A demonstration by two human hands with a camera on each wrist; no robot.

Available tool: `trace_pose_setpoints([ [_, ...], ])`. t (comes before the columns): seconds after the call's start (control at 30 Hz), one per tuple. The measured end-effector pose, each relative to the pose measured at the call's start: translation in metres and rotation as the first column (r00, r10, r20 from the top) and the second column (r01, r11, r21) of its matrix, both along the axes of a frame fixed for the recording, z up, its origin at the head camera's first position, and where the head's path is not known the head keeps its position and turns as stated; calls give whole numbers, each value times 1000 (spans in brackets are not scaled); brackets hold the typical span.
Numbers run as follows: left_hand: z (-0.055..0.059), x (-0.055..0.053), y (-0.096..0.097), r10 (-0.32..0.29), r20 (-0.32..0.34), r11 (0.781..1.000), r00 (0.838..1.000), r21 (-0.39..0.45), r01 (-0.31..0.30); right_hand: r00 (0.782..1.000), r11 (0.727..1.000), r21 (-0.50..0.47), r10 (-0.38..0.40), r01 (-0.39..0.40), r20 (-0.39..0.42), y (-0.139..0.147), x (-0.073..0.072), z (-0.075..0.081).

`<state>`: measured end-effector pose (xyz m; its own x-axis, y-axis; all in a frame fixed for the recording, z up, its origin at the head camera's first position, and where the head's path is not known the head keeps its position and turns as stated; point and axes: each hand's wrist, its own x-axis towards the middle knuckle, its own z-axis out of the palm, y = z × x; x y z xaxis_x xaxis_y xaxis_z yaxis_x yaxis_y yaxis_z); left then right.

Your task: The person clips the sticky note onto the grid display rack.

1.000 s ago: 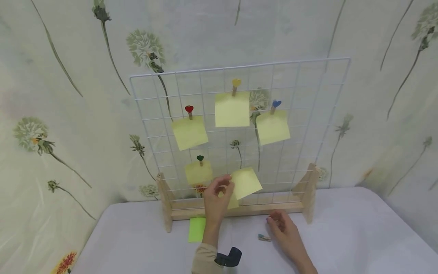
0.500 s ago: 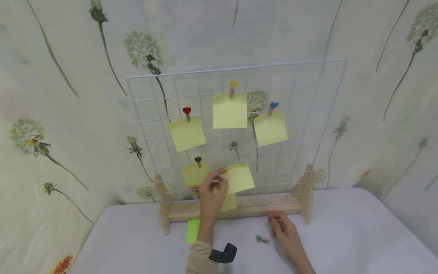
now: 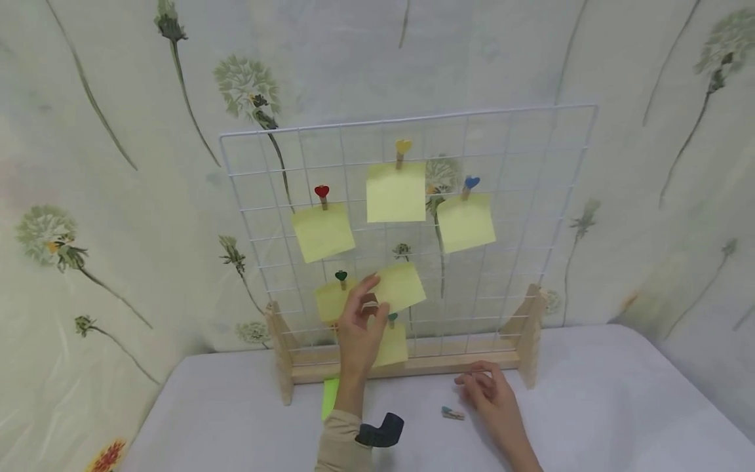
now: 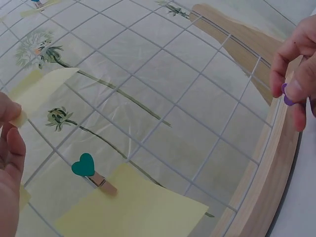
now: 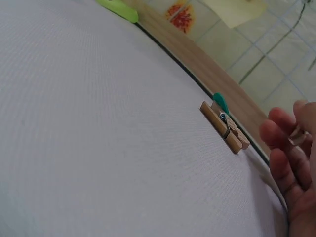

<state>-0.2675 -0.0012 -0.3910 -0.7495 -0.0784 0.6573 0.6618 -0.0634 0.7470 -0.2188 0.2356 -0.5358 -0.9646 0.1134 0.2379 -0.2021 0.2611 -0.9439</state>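
My left hand (image 3: pixel 361 331) pinches a yellow sticky note (image 3: pixel 402 286) by its left edge, in front of the white wire grid (image 3: pixel 413 120). Just below, another yellow note (image 3: pixel 392 344) hangs from a clothespin with a teal heart (image 4: pixel 85 165). Low at the grid's wooden base, my right hand (image 3: pixel 491 396) holds a small clothespin; its purple heart (image 4: pixel 286 97) shows between thumb and finger in the left wrist view, and a bit of its wood (image 5: pixel 297 136) in the right wrist view. Beside that hand a teal-topped clothespin (image 3: pixel 453 413) lies on the table.
Higher on the grid, notes hang from a red-heart clothespin (image 3: pixel 322 193), a yellow-heart clothespin (image 3: pixel 403 147) and a blue-heart clothespin (image 3: pixel 471 183). A dark green heart clothespin (image 3: pixel 341 276) holds one behind my left hand. A bright green pad (image 3: pixel 329 396) lies by the wooden base (image 3: pixel 460 360).
My left hand has raised the note and drawn it slightly left, uncovering the teal-heart clothespin below. My right hand stays low near the base with its fingers shifted slightly.
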Motion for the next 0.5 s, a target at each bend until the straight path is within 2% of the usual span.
trace_pose_setpoints([
  [0.1, 0, -2, 0, 12, -7, 1000, 1000, 0, -12, 999, 998, -45, 48, -49, -20, 1, 1, 0],
  [0.17, 0, -3, -1, 10, -4, 1000, 1000, 8, -10, 997, 999, -1, 55, -55, -47, 2, 1, 1],
  [0.33, 3, -3, -2, 9, 38, 1000, 999, 10, -9, 996, 986, 155, -47, 59, -76, 1, 2, 1],
  [0.4, 5, -2, -2, 19, 62, 1000, 998, -5, -19, 994, 983, 162, -79, 91, -77, 0, 3, 0],
  [0.5, 7, -1, -2, 41, 79, 998, 996, -41, -38, 992, 988, 124, -77, 90, -99, -1, 3, -2],
])
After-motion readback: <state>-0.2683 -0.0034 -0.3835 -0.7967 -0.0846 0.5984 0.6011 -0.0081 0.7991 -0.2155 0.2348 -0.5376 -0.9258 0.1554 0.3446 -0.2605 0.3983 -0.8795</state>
